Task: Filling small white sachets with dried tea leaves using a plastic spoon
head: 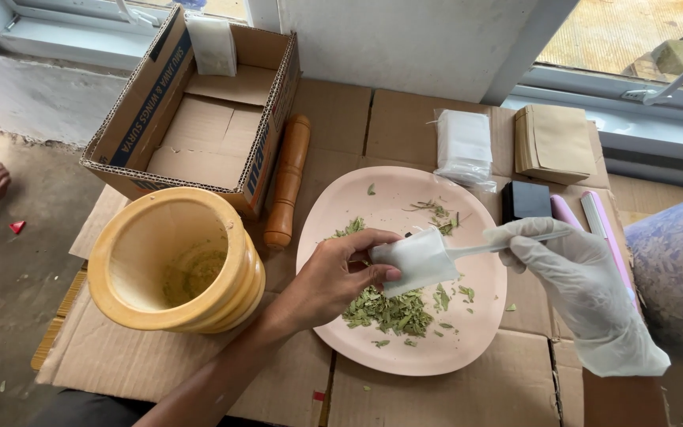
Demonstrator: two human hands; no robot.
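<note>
Flattened cardboard (436,387) covers the floor below a window (634,35); pink plate (357,198) holds crushed leaves (389,310); left hand (333,277) pinches a white sachet (416,261) above it; gloved right hand (586,285), grip closed, holds a white spoon (507,243); wooden mortar (171,261) stands left.

Makeshift home workspace on a floor beside windows: flattened cardboard (436,387) as work surface, wooden mortar (175,261) and pestle (288,182), pink plate (405,356) of dried leaves (389,310), stacked paper sachets (463,146).
</note>
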